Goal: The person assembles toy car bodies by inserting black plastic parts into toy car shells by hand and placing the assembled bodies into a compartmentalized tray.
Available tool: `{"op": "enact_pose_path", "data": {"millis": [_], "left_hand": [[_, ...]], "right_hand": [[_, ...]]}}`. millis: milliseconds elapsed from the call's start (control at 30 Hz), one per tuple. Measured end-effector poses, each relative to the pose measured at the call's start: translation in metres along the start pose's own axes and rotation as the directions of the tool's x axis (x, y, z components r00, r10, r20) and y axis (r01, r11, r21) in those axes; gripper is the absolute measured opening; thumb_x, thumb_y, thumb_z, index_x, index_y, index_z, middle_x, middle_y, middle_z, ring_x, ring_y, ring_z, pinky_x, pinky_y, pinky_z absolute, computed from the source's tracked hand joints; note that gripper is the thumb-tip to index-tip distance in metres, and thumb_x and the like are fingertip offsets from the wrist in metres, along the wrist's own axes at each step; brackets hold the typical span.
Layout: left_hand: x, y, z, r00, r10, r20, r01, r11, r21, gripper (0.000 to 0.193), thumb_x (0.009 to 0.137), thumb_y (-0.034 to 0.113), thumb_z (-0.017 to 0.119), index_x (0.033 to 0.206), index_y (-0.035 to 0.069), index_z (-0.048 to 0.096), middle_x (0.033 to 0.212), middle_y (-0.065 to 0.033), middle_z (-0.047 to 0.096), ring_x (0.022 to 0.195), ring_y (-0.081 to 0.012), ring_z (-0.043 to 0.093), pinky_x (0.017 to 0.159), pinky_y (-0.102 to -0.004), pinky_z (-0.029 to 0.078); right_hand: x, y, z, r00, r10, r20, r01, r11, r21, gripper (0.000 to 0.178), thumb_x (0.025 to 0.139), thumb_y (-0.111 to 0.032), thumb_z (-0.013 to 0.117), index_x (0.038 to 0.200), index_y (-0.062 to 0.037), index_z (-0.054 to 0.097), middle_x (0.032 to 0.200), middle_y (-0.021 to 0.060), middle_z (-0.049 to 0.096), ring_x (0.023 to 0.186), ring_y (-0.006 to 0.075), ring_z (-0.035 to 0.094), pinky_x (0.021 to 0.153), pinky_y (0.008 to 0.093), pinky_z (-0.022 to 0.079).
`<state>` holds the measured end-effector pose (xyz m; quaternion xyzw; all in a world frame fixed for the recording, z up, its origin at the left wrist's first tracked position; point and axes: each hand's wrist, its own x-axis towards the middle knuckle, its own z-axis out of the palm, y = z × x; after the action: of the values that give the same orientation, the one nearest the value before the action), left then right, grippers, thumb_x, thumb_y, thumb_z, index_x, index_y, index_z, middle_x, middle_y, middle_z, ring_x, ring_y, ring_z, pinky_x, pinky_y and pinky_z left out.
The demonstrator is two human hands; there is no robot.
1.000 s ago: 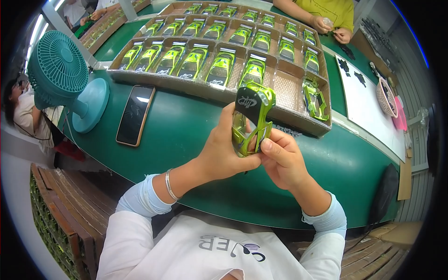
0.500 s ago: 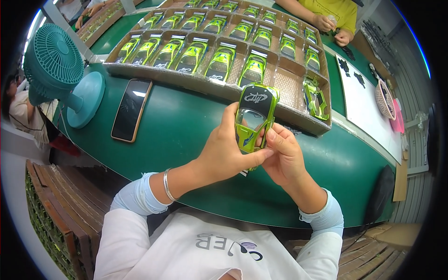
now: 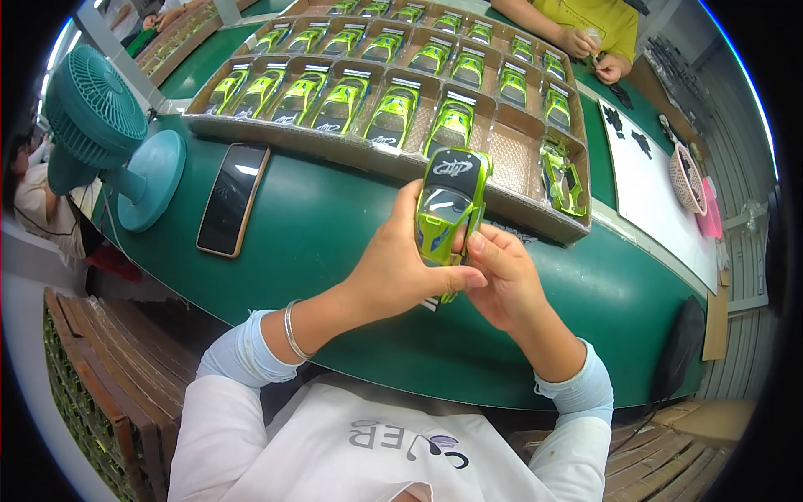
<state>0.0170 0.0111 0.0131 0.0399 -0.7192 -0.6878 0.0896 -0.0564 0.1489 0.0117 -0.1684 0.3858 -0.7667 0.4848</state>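
Note:
A lime-green toy car body (image 3: 452, 177) with a black, white-marked hood is held up over the near side of the divided cardboard tray (image 3: 368, 153). My left hand (image 3: 391, 263) wraps its left side, with the thumb stretched across the lower end. My right hand (image 3: 507, 274) pinches the right edge between thumb and fingers. Part of the lower end is hidden behind my fingers. Beyond it, several similar green car bodies (image 3: 393, 111) lie in the tray's compartments. One compartment (image 3: 516, 155) shows only its bubbled lining; beside it lies a green open-frame piece (image 3: 562, 180).
A teal fan (image 3: 96, 100) and a phone (image 3: 232, 199) stand and lie at left on the green table (image 3: 335, 222). Opposite, a co-worker's hands (image 3: 598, 54) handle something small. At right are a white board (image 3: 661, 188) with black parts and a pink basket (image 3: 687, 180).
The car body has shifted slightly left and tilted, so its window looks darker. Both my hands keep their hold on it. The co-worker's hands have moved a little.

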Motion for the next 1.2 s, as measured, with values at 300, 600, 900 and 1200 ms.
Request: {"op": "enact_pose_path", "data": {"millis": [300,600,900,1200], "left_hand": [[0.000,-0.001,0.002,0.976,0.211,-0.045,-0.165,0.865,0.474,0.089,0.058,0.021,0.074,0.126,-0.001,0.020,0.113,-0.0212,0.041,0.099,-0.0354,0.049,0.079,-0.0390,0.044],[0.006,0.004,0.001,0.966,0.256,-0.033,-0.188,0.784,0.592,0.081,0.057,0.015,0.071,0.123,0.001,0.025,0.102,-0.0200,0.048,0.085,-0.0356,0.055,0.070,-0.0397,0.047],[0.004,0.000,-0.001,0.961,0.276,-0.037,-0.192,0.752,0.631,0.081,0.062,0.017,0.071,0.124,-0.003,0.024,0.111,-0.0198,0.046,0.091,-0.0312,0.055,0.077,-0.0349,0.045],[0.007,-0.005,-0.006,0.983,-0.099,0.156,0.144,0.939,-0.313,0.042,0.072,0.000,0.036,0.114,-0.004,0.044,0.096,-0.0103,0.057,0.081,-0.0159,0.057,0.074,-0.0308,0.046]], "right_hand": [[0.001,-0.005,0.005,0.944,-0.240,-0.227,0.057,0.795,-0.604,0.018,0.078,-0.002,0.051,0.095,0.0049,0.052,0.078,0.0058,0.059,0.066,0.0079,0.055,0.056,0.0200,0.046],[0.001,-0.008,0.000,0.911,-0.401,-0.098,-0.040,0.150,-0.988,0.017,0.074,-0.010,0.052,0.078,0.0057,0.050,0.061,0.0197,0.055,0.055,0.0335,0.055,0.053,0.0378,0.045],[0.001,-0.006,-0.006,0.834,-0.525,0.171,-0.019,-0.337,-0.941,0.014,0.077,-0.012,0.053,0.072,0.0005,0.050,0.056,0.0144,0.054,0.051,0.0305,0.055,0.046,0.0382,0.043],[-0.003,-0.014,0.008,0.921,-0.297,-0.251,0.000,0.645,-0.764,0.027,0.086,-0.014,0.043,0.065,0.0015,0.047,0.050,0.0050,0.050,0.044,0.0118,0.051,0.038,0.0267,0.038]]}}
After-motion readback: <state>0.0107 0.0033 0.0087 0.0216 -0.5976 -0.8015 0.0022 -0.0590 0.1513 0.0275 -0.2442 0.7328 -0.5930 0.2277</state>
